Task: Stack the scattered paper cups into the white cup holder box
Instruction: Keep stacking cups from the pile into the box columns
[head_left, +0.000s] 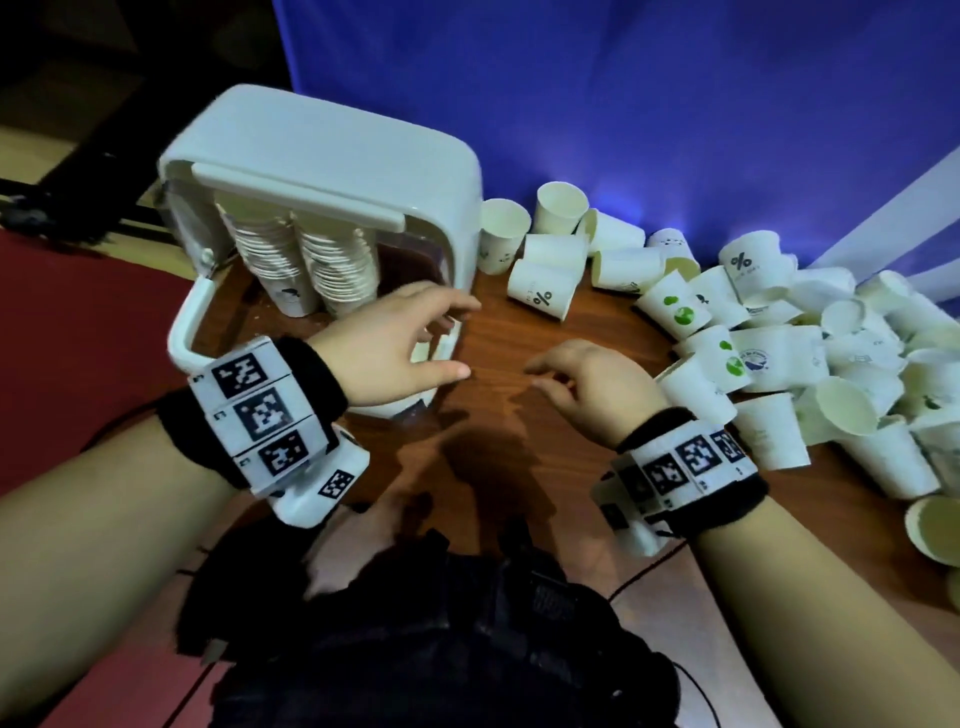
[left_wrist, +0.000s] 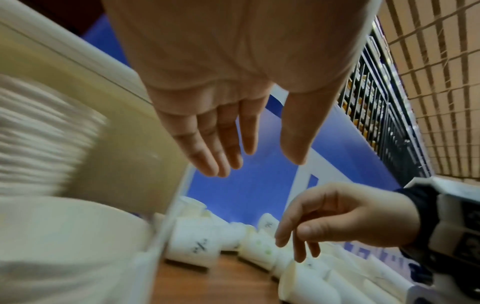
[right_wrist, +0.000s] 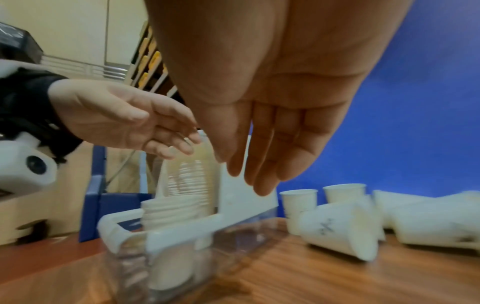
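Observation:
The white cup holder box (head_left: 332, 156) stands at the table's left with its front open, and two stacks of nested paper cups (head_left: 306, 265) sit inside it. My left hand (head_left: 415, 338) hovers over the box's lower right corner, fingers spread and holding nothing. To its right, my right hand (head_left: 571, 374) hangs above the bare wood with fingers loosely extended and empty. In the right wrist view the box (right_wrist: 244, 207) and its cup stacks (right_wrist: 187, 185) lie just beyond my fingers (right_wrist: 262, 164). A heap of scattered paper cups (head_left: 779, 338) covers the table's right side.
A blue backdrop (head_left: 623, 104) rises behind the table. Bare wooden tabletop (head_left: 498, 441) lies between the box and the cup heap. Two cups (head_left: 558, 208) stand upright beside the box. A black bag or garment (head_left: 415, 623) sits at the near edge.

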